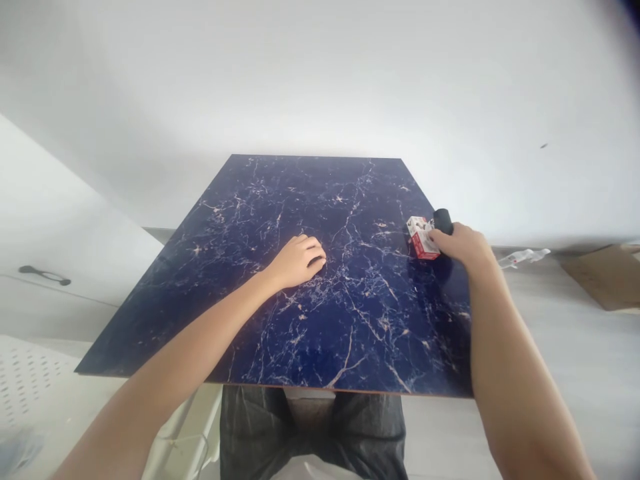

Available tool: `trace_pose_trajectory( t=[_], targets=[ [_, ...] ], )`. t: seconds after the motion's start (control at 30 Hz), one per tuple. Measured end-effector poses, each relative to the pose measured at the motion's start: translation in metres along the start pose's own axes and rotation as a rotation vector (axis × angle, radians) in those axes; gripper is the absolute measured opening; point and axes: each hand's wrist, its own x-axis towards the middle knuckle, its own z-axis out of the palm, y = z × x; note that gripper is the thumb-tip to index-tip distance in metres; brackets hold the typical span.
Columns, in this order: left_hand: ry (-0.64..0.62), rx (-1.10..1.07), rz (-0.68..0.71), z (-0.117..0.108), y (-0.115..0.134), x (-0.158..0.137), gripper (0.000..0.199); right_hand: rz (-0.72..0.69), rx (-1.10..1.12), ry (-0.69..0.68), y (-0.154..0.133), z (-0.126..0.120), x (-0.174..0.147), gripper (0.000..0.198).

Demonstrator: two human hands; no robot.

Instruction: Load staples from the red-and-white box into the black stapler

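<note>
My left hand (299,261) rests over the middle of the dark blue marbled tabletop (345,320), its fingers curled together. A small dark patch shows between the fingers and thumb; whether it is an object or shadow I cannot make out. Near the table's right edge, my right hand (463,241) is closed around a black cylindrical object (443,220), whose top sticks up past the thumb. Right beside the thumb is a small red and white box (423,238) with printed sides. The other fingers of that hand are hidden.
A white wall stands behind the table. On the left is a white cabinet front with a dark handle (45,275). To the right are a clear plastic item (523,258) and an open cardboard box (607,275). A whitish perforated surface (30,373) is at lower left.
</note>
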Motion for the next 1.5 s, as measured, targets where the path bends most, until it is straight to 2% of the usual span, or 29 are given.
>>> trace_pose_trajectory(
  t=[0.1,0.2,0.37,0.43,0.53,0.6,0.67,0.73,0.83,0.93,1.0,1.07,1.13,1.23,1.33,1.43,1.5],
  targets=[
    [-0.001,0.022,-0.006,-0.002,-0.001,-0.001,0.026,-0.085,-0.061,0.017,-0.011,0.004,0.001,0.048],
    [0.040,0.059,-0.030,-0.011,-0.008,-0.002,0.026,-0.175,-0.093,-0.020,-0.045,0.011,-0.005,0.045],
    [0.222,0.099,-0.166,-0.038,-0.043,-0.010,0.028,-0.356,0.007,-0.089,-0.127,0.027,-0.029,0.041],
    [0.294,0.096,-0.238,-0.050,-0.061,-0.020,0.028,-0.438,0.105,-0.175,-0.162,0.036,-0.044,0.036],
    [0.395,0.081,-0.375,-0.067,-0.089,-0.047,0.028,-0.544,0.193,-0.188,-0.220,0.054,-0.072,0.034],
    [0.463,0.062,-0.469,-0.076,-0.105,-0.068,0.029,-0.617,0.292,-0.333,-0.259,0.069,-0.095,0.028],
    [0.521,0.010,-0.569,-0.084,-0.119,-0.089,0.031,-0.656,0.457,-0.561,-0.298,0.084,-0.119,0.028],
    [0.516,-0.087,-0.655,-0.090,-0.130,-0.106,0.033,-0.674,0.549,-0.655,-0.331,0.098,-0.141,0.034],
    [0.381,-0.300,-0.725,-0.104,-0.145,-0.125,0.036,-0.744,0.567,-0.578,-0.364,0.112,-0.162,0.047],
    [0.189,-0.507,-0.737,-0.121,-0.151,-0.138,0.047,-0.678,0.577,-0.341,-0.374,0.119,-0.160,0.062],
    [0.065,-0.566,-0.676,-0.131,-0.150,-0.143,0.057,-0.658,0.626,-0.246,-0.374,0.123,-0.150,0.061],
    [-0.030,-0.522,-0.612,-0.136,-0.147,-0.144,0.069,-0.741,0.703,-0.289,-0.373,0.129,-0.140,0.055],
    [-0.080,-0.427,-0.614,-0.137,-0.145,-0.144,0.081,-0.835,0.738,-0.385,-0.371,0.137,-0.133,0.053],
    [-0.104,-0.340,-0.635,-0.137,-0.144,-0.142,0.089,-0.857,0.733,-0.458,-0.371,0.145,-0.129,0.056],
    [-0.134,-0.288,-0.607,-0.134,-0.140,-0.136,0.088,-0.845,0.763,-0.443,-0.371,0.147,-0.120,0.052],
    [-0.049,-0.170,-0.608,-0.125,-0.126,-0.122,0.082,-0.854,0.739,-0.420,-0.370,0.145,-0.104,0.039],
    [0.046,-0.078,-0.582,-0.117,-0.115,-0.111,0.075,-0.864,0.704,-0.427,-0.367,0.143,-0.093,0.042]
  ],
)
